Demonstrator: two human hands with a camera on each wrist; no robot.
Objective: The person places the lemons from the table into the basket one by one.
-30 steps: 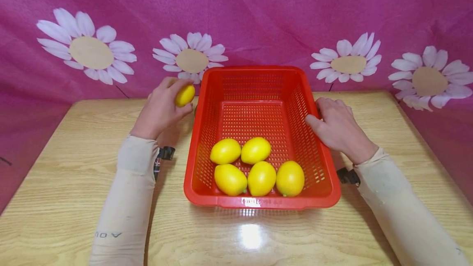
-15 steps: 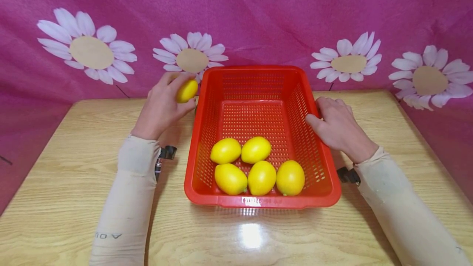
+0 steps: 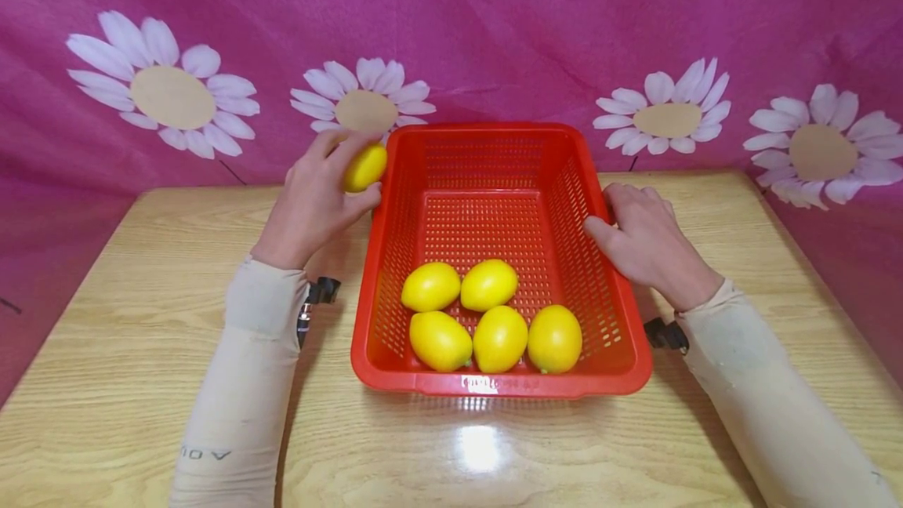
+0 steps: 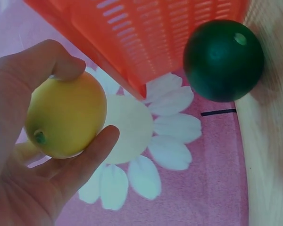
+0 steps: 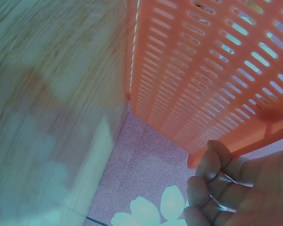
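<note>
My left hand [image 3: 310,194] pinches a yellow lemon [image 3: 366,168] between thumb and fingers, just off the far left rim of a red perforated basket [image 3: 501,385]. From the left wrist view, the lemon [image 4: 66,117] shows its small green stem end. Several more lemons [image 3: 500,339] lie inside the basket, grouped at its near end. On the basket's right rim, my right hand [image 3: 649,241] keeps a grip, thumb over the top and fingers outside. Those curled fingers [image 5: 209,165] sit under the rim in the right wrist view.
A dark green round fruit [image 4: 224,61] stands on the table against the basket's outer left wall; in the head view it is hidden. The basket rests on a wood-grain table [image 3: 162,320]. A pink cloth with daisies [image 3: 494,30] hangs along the table's back edge.
The left hand has shifted a little right and up with the lemon, closer to the basket's rim. The right hand, the basket and the lemons inside stay put.
</note>
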